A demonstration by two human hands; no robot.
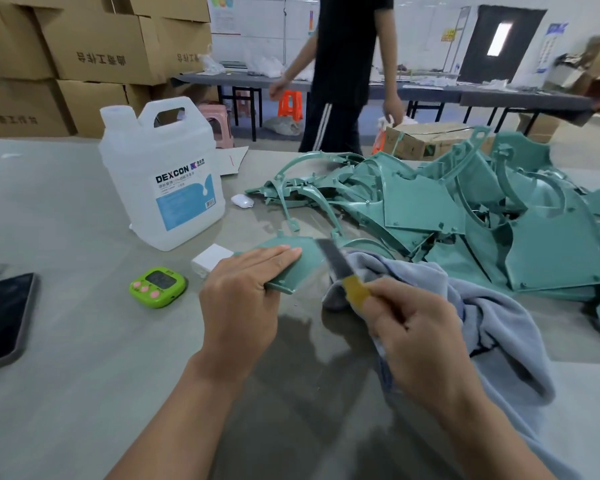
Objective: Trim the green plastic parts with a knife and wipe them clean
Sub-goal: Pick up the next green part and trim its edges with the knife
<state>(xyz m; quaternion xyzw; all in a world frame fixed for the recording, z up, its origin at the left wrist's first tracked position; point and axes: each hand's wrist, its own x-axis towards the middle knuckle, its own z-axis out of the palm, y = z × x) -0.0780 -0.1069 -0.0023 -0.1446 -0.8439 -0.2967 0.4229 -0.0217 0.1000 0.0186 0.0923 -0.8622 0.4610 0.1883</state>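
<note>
My left hand (243,299) holds a flat green plastic part (303,261), fingers laid straight over its top and thumb under its near edge. My right hand (416,334) grips a utility knife (340,268) by its yellow handle, the dark blade raised against the part's right edge. A grey-blue cloth (492,323) lies under and around my right hand. A heap of green plastic parts (465,216) covers the table to the right.
A large clear jug (163,181) labelled DEXCON stands at the left, with a white block (210,259), a green timer (158,285) and a dark tablet (4,317) nearby. A small white case (242,200) lies by the heap. A person (343,74) walks beyond the table, near cardboard boxes (94,60).
</note>
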